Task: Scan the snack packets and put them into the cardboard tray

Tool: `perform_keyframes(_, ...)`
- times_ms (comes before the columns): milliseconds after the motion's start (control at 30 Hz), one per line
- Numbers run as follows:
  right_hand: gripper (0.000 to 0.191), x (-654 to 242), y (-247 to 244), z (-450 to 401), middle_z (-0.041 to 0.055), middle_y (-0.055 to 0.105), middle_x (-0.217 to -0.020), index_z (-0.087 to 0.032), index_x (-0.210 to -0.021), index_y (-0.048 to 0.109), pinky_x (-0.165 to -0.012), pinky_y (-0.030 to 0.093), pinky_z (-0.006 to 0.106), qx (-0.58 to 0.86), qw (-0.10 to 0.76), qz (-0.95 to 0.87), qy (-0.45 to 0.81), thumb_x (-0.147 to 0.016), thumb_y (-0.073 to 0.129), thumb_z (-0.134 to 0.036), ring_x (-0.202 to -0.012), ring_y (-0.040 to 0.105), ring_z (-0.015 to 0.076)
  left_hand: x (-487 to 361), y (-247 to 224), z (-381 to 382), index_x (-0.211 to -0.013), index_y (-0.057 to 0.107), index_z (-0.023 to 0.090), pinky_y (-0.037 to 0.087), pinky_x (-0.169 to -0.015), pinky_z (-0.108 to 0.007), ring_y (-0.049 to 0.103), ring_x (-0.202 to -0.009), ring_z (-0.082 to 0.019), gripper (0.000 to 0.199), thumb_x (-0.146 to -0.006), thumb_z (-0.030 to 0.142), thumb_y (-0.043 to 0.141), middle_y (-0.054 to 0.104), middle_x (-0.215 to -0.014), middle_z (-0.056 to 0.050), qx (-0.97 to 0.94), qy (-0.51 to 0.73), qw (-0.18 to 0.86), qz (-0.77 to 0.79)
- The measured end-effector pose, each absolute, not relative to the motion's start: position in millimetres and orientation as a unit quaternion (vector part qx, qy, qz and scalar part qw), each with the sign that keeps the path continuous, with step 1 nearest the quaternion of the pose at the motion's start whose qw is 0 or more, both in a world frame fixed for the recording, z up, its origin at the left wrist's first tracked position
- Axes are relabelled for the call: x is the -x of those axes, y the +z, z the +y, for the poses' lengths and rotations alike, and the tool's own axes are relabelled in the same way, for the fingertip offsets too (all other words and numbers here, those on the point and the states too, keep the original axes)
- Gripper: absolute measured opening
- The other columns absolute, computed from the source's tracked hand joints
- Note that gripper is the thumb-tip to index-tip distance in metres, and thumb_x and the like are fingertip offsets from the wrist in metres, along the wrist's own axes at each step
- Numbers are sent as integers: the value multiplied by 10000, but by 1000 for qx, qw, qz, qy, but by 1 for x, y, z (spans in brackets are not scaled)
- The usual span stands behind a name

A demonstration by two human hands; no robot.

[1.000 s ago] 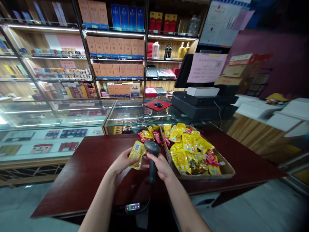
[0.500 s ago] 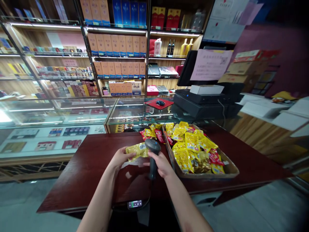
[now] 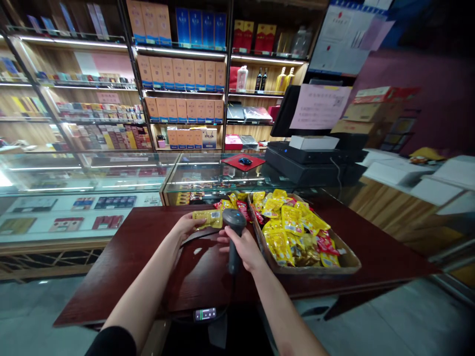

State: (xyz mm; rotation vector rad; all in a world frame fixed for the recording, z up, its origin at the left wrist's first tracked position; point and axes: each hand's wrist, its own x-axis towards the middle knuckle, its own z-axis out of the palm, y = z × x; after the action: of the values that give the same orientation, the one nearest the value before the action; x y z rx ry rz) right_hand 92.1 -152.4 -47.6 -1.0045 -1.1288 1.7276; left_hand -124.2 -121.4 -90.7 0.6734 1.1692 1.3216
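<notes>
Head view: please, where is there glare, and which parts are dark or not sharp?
In the head view, bright reflected lines cross the glass counter and a sheen lies on the table; toward the head view's right edge, the cartons look smeared, and its upper right corner is dark; near the head view's middle, print on the yellow packet is too small to read.

I get a dark red-brown table (image 3: 118,257). Left packet (image 3: 204,218): yellow, pale patch on its right end. Scanner (image 3: 234,217): dark grey, small blue spot. Black sleeve (image 3: 113,342), near left. Right, I have a brown tray (image 3: 351,262); pouches (image 3: 292,220) in it mostly yellow, some red. Far: red mat (image 3: 232,160), dark mouse (image 3: 245,161), pink paper (image 3: 319,109), black screen (image 3: 282,118). Farther back I log tan boxes (image 3: 178,74) with blue bottoms, blue cartons (image 3: 201,29), red-and-gold cases (image 3: 243,37).
</notes>
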Motion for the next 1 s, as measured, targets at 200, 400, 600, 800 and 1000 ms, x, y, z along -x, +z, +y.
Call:
perform_keyframes(200, 380, -82, -41, -166, 15, 623, -748, -168, -926, 519, -483, 571, 298, 375, 361, -445, 728, -705, 721, -401, -715, 703, 224, 140, -83, -94, -831, 679, 105, 535, -724, -308, 691, -756, -218, 285, -579, 44, 797, 733, -825, -109, -320, 541, 571, 528)
perform_keyframes(400, 336, -78, -46, -172, 19, 624, -764, -174, -933, 518, -511, 579, 300, 362, 353, -441, 742, -736, 709, -367, -756, 707, 227, 145, -85, -92, -736, 604, 116, 514, -704, -287, 675, -689, -183, 297, -540, 22, 806, 701, -725, -60, -339, 546, 566, 517)
perform_keyframes(600, 366, -77, -46, -176, 15, 628, -771, -185, -961, 520, -534, 580, 306, 359, 356, -449, 737, -726, 729, -372, -759, 703, 219, 145, -86, -99, -723, 575, 131, 483, -638, -252, 648, -629, -156, 315, -535, 21, 803, 685, -697, -37, -356, 543, 557, 518)
perform_keyframes(800, 391, -76, -42, -176, 12, 628, -771, -183, -960, 532, -542, 584, 305, 349, 365, -462, 729, -706, 747, -388, -742, 702, 210, 148, -86, -101, -730, 563, 140, 497, -601, -242, 636, -583, -136, 329, -526, 48, 805, 662, -655, 0, -364, 531, 568, 514)
perform_keyframes(1000, 386, -76, -44, -174, 28, 644, -794, -185, -982, 540, -548, 584, 314, 351, 366, -453, 734, -715, 734, -385, -786, 699, 224, 151, -87, -104, -770, 598, 133, 515, -676, -262, 668, -659, -163, 318, -546, 65, 812, 694, -726, -39, -373, 530, 585, 487)
